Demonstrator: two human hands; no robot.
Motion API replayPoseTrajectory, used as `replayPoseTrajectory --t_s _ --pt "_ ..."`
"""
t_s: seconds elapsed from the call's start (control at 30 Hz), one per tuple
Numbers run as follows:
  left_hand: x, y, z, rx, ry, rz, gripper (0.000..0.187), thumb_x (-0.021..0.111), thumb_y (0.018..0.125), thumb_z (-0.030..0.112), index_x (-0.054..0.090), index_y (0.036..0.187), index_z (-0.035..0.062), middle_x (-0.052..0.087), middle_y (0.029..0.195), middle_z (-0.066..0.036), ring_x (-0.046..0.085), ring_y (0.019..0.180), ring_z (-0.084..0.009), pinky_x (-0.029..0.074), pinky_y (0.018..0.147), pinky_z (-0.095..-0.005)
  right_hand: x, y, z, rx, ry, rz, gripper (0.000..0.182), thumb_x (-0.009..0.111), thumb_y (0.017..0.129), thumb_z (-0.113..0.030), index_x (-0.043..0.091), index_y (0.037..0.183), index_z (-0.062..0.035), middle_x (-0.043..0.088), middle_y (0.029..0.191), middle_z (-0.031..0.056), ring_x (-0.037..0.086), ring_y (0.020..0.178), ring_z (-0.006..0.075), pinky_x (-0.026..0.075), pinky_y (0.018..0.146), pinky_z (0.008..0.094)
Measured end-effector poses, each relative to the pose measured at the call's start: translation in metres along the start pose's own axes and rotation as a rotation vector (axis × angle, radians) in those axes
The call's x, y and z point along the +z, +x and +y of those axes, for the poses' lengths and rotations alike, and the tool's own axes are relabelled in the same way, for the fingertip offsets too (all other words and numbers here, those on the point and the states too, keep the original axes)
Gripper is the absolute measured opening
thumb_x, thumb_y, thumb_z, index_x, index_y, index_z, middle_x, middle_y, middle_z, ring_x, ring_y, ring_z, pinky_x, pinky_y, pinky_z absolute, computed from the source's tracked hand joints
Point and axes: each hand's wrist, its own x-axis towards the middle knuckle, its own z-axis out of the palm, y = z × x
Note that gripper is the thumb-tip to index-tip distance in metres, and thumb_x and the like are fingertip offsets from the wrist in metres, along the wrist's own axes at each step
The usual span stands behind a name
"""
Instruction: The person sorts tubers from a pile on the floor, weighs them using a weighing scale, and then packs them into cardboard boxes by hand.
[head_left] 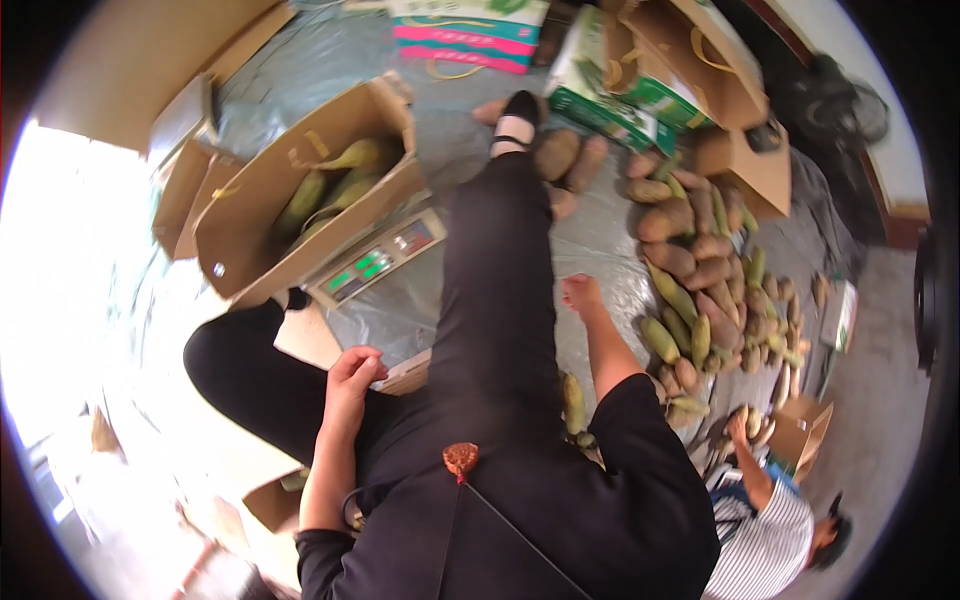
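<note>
My left hand [356, 374] is over my folded leg, its fingers loosely curled together with nothing visible in them. My right hand [581, 295] hangs beside my other knee, above the plastic sheet [600, 245], closed and slightly blurred, with no object showing. Left of my raised leg, a digital scale [375, 256] with lit green digits stands under an open cardboard box [305, 157]. Several long green gourds or melons [350, 185] lie in that box. To the right of my right hand spreads a pile of brown and green tubers or gourds [700, 270].
White-and-green printed cartons [605, 90] and an open brown box [700, 45] stand at the back right. A pink-striped carton [465, 35] sits beyond my foot. A co-worker in a striped shirt [765, 545] reaches toward produce at the lower right, beside a small box [803, 430].
</note>
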Motion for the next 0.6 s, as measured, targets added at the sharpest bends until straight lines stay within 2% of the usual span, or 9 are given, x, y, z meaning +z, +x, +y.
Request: replayPoseTrajectory --t_s 0.1,0.13,0.2,0.27,0.33,0.4,0.6 --pt "0.001 0.000 0.002 -0.045 0.086 -0.054 0.012 0.059 0.091 0.013 0.060 0.098 0.0037 0.062 0.082 -0.003 0.059 0.077 -0.0109 0.046 0.075 -0.0238 0.010 0.034 -0.019 -0.014 0.106 0.006 0.011 0.063 0.079 -0.017 0.064 0.083 -0.0066 0.059 0.063 0.0038 0.058 0.049 0.0142 0.042 0.037 0.0298" --pt "-0.001 0.001 0.002 -0.053 0.070 -0.017 0.012 0.059 0.091 0.013 0.060 0.098 0.0037 0.062 0.082 -0.003 0.059 0.077 -0.0109 0.046 0.075 -0.0238 0.017 0.076 0.009 -0.136 0.366 -0.031 0.010 0.063 0.078 -0.017 0.065 0.082 -0.0074 0.060 0.063 0.0043 0.061 0.054 0.0191 0.046 0.043 0.0328" --pt "-0.002 0.003 -0.001 -0.049 0.067 -0.059 0.014 0.060 0.090 0.014 0.061 0.098 0.0034 0.061 0.082 -0.002 0.056 0.077 -0.0095 0.045 0.075 -0.0236 0.020 0.106 0.001 -0.504 -0.426 0.274 0.017 0.065 0.078 -0.018 0.065 0.093 -0.0094 0.065 0.078 0.0111 0.065 0.070 0.0258 0.050 0.056 0.0367" --pt "-0.005 0.005 -0.004 -0.066 0.069 -0.076 0.014 0.060 0.090 0.013 0.061 0.100 0.0040 0.060 0.084 0.001 0.054 0.078 -0.0076 0.043 0.075 -0.0215 0.032 0.174 0.017 -0.598 -0.746 0.450 0.025 0.059 0.082 -0.016 0.060 0.106 -0.0112 0.062 0.102 0.0123 0.060 0.095 0.0285 0.048 0.075 0.0425" --pt "-0.002 0.005 0.000 -0.088 0.065 -0.057 0.014 0.061 0.089 0.012 0.061 0.100 0.0039 0.060 0.085 0.001 0.054 0.079 -0.0072 0.043 0.075 -0.0213 0.032 0.158 -0.035 -0.593 -0.886 0.410 0.025 0.058 0.082 -0.015 0.060 0.106 -0.0115 0.062 0.103 0.0120 0.060 0.096 0.0282 0.048 0.076 0.0427" --pt "-0.001 0.005 0.002 -0.107 0.051 -0.045 0.014 0.061 0.089 0.012 0.061 0.101 0.0037 0.060 0.086 0.001 0.053 0.079 -0.0070 0.043 0.075 -0.0213 0.034 0.151 -0.058 -0.596 -1.011 0.365 0.025 0.057 0.082 -0.015 0.059 0.107 -0.0117 0.061 0.104 0.0116 0.059 0.097 0.0278 0.047 0.076 0.0428" --pt "-0.002 0.010 0.000 -0.138 0.049 -0.038 0.015 0.061 0.089 0.011 0.061 0.102 0.0034 0.059 0.088 0.002 0.052 0.082 -0.0063 0.043 0.076 -0.0210 0.041 0.152 -0.080 -0.664 -1.213 0.312 0.026 0.055 0.083 -0.013 0.058 0.109 -0.0123 0.059 0.106 0.0105 0.057 0.100 0.0269 0.046 0.078 0.0432"
